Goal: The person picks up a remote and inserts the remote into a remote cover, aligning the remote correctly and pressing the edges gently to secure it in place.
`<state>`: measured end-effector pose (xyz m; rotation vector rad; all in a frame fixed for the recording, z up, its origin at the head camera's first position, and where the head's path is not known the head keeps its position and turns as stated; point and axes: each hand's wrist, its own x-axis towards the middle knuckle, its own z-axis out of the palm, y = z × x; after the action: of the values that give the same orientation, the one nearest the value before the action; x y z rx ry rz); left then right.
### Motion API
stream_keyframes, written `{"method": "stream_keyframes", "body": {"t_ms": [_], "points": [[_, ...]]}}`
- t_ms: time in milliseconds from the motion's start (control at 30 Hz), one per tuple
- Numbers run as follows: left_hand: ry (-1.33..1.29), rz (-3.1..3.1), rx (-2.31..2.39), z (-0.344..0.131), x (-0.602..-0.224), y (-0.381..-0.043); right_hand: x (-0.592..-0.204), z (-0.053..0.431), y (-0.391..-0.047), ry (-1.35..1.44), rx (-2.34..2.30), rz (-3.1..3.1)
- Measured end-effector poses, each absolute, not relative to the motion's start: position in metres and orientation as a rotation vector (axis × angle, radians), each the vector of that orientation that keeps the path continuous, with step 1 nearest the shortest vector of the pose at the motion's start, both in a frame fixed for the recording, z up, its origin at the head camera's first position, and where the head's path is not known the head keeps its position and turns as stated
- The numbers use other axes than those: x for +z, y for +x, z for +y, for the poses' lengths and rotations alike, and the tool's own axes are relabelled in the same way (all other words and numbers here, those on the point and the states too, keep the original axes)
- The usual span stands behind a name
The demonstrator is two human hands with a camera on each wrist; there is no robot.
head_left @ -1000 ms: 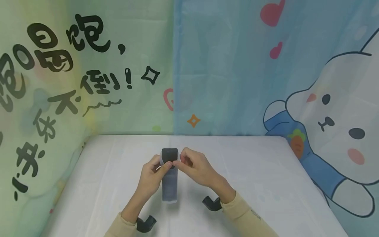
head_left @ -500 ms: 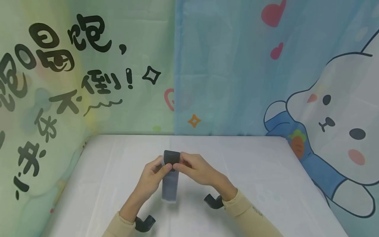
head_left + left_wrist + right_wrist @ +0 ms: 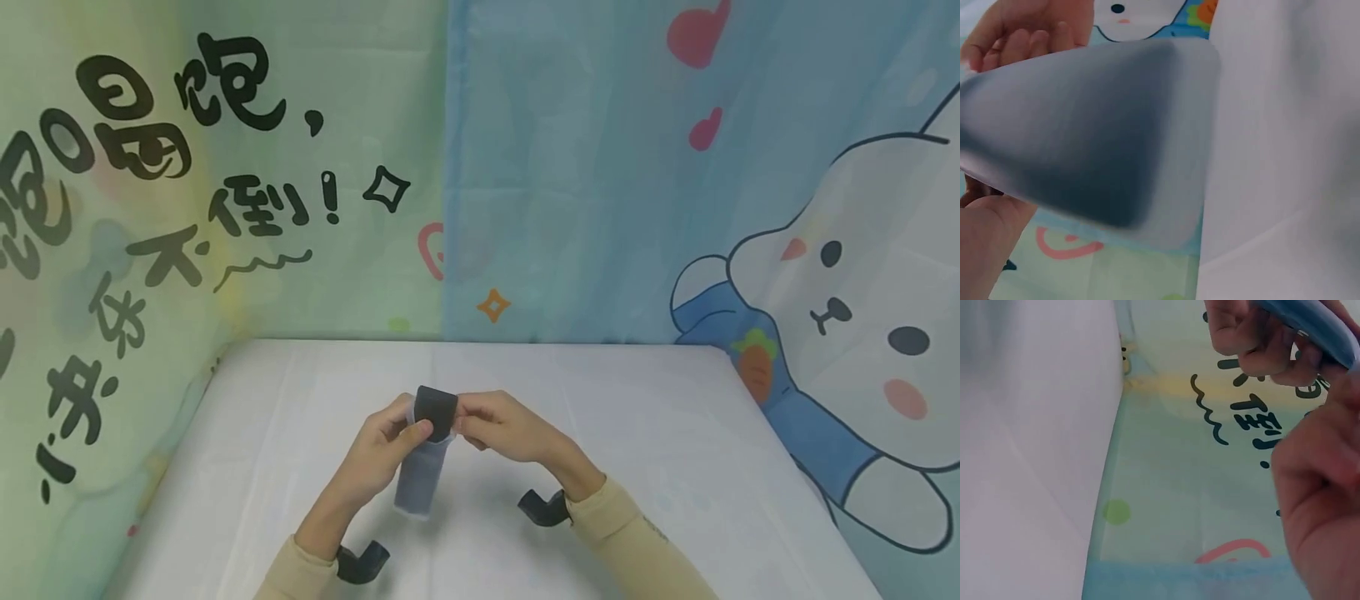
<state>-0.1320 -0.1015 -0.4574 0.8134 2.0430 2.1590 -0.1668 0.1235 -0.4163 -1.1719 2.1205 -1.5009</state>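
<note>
A long, flat item with a black upper end point(image 3: 436, 412) and a frosted, translucent sleeve point(image 3: 420, 480) lower down is held above the white table. My left hand point(image 3: 377, 443) grips its upper left side, thumb on the front and fingers behind. At the upper right edge, my right hand point(image 3: 508, 427) pinches it between thumb and fingers. The left wrist view brings the rounded lower end of the sleeve point(image 3: 1191, 144) up close, dark inside and pale along the edge. In the right wrist view, only a bluish part of the item point(image 3: 1316, 325) shows above the right hand point(image 3: 1322, 469).
The white-covered table point(image 3: 637, 417) spreads beneath both hands. Behind it hangs a printed cloth backdrop point(image 3: 562, 208) with a cartoon rabbit and lettering. A dark curved piece point(image 3: 363, 563) sticks out at the left wrist, and a similar dark piece point(image 3: 543, 508) at the right.
The item has tilted, its lower end swinging left and its top shifting slightly right and down. My right thumb has slid off the front towards the right edge; the left hand keeps its hold.
</note>
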Motion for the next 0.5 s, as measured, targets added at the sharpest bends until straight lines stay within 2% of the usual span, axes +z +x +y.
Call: {"method": "stream_keyframes", "body": {"t_ms": [333,500], "points": [[0.851,2.045,2.066,-0.1042,-0.4572,-0.1321,-0.4096,0.1194,-0.1594,-1.243,-1.199,2.526],[0.874,2.125,2.04,-0.1065,-0.4582,-0.1331,-0.4154,0.1157,-0.1579,-1.248,-1.361,2.683]]}}
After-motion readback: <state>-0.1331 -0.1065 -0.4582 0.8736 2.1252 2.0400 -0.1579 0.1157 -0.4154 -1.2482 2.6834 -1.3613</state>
